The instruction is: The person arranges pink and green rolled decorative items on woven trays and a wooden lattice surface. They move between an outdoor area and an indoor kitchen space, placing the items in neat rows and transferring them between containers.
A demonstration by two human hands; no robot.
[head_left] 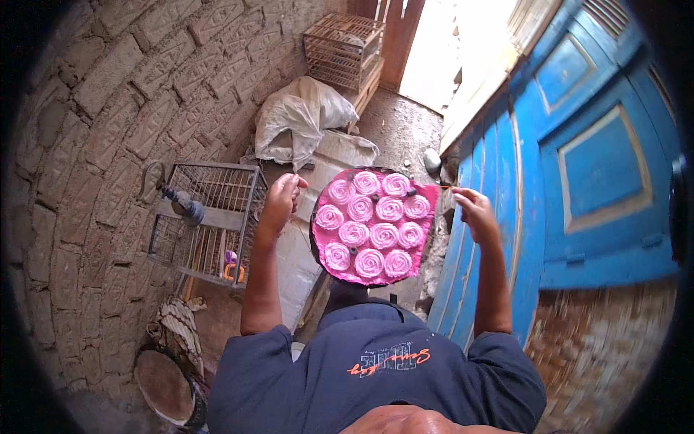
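Note:
A round pink fabric piece (370,226) with several ruffled rosettes rests over my lap, a dark rim showing along its left and lower edges. Small dark bits lie between the rosettes. To its right, my right hand (475,212) is raised with thumb and fingertips pinched on a thin orange thread (442,187) that runs toward the fabric's upper right edge. My left hand (282,197) is up beyond the fabric's left side, its fingers closed. A faint thin strand hangs below it; what those fingers grip is too small to tell.
Left of me stands a wire cage (210,210) against a brick wall (94,145). Ahead are a pale sack (300,119) and a slatted wooden crate (343,50). A blue wooden door (600,166) is at right. A round drum-like container (165,385) sits at lower left.

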